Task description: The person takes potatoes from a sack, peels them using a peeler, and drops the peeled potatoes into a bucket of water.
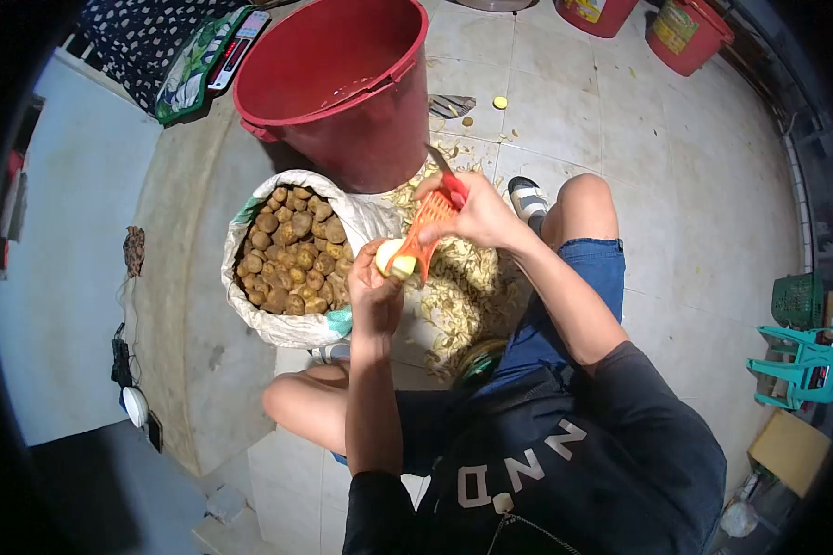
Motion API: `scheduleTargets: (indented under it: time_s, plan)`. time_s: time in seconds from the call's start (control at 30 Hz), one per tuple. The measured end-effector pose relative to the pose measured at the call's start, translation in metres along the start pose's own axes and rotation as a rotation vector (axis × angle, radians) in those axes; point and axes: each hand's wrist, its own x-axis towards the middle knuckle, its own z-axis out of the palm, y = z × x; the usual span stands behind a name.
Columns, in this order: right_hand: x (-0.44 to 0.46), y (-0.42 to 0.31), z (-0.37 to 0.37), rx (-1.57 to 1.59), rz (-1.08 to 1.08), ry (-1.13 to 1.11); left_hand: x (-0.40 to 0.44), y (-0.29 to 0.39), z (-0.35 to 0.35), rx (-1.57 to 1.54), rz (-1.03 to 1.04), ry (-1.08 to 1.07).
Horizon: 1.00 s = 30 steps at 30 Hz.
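My left hand (376, 289) is closed around a partly peeled potato (394, 258), pale yellow with some brown skin at its lower end. In my right hand (483, 215) is an orange peeler (431, 220) with a slotted body, its end against the potato. A small knife (445, 170) with a red handle is also held in that hand, its blade pointing up and away. To the left stands an open white sack (250, 305) full of unpeeled potatoes (298, 245). Peelings (463, 287) lie heaped on the floor below my hands.
A large red tub (361, 139) stands beyond the sack. A peeled piece (500, 103) lies on the tiles (555, 111) to its right. Two red buckets (685, 37) are at the far right, and teal plastic stools (796, 365) at the right edge. A digital scale (238, 51) sits upper left.
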Motion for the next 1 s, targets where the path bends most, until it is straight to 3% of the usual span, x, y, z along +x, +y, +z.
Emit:
scheduleTargets:
  time_s: [0.03, 0.07, 0.13, 0.2, 0.27, 0.37, 0.53, 0.63, 0.73, 0.8, 0.83, 0.87, 1.0]
  plan:
    - [0.007, 0.017, -0.004, 0.035, -0.056, 0.091, -0.002, -0.001, -0.001, -0.001, -0.001, 0.003]
    - [0.013, 0.032, -0.013, 0.239, 0.110, 0.144, -0.004, -0.001, -0.004, -0.095, 0.001, -0.032]
    - [0.015, 0.026, -0.022, 0.275, 0.198, 0.154, -0.001, 0.004, -0.003, -0.184, 0.013, -0.076]
    - [0.005, 0.006, -0.008, 0.349, 0.077, 0.023, -0.002, 0.005, 0.001, -0.228, -0.015, -0.073]
    - [0.003, 0.001, -0.001, 0.164, -0.066, 0.039, 0.000, 0.006, 0.009, -0.204, -0.011, -0.051]
    - [0.014, 0.054, -0.023, 0.188, 0.108, 0.186, -0.006, 0.014, 0.009, -0.195, -0.003, -0.023]
    - [0.007, 0.027, -0.019, 0.142, 0.092, 0.086, -0.003, 0.017, 0.006, -0.250, 0.018, -0.001]
    - [0.006, 0.034, -0.012, 0.333, 0.138, 0.088, -0.003, 0.011, -0.002, -0.316, -0.024, -0.004]
    - [0.002, 0.033, -0.006, 0.244, 0.061, 0.123, -0.001, 0.007, -0.010, -0.364, 0.001, 0.015]
    - [-0.004, 0.021, -0.007, -0.387, 0.073, 0.138, -0.002, 0.006, -0.012, -0.372, 0.026, 0.086]
    - [-0.005, 0.033, -0.004, -0.554, 0.071, 0.065, -0.002, 0.007, -0.012, -0.377, 0.048, 0.154]
    - [-0.010, 0.039, 0.009, -0.584, -0.054, 0.078, -0.001, 0.007, -0.013, -0.376, 0.050, 0.153]
    - [-0.028, 0.001, 0.049, -0.718, -0.003, -0.101, 0.004, 0.004, -0.009, -0.348, 0.114, 0.074]
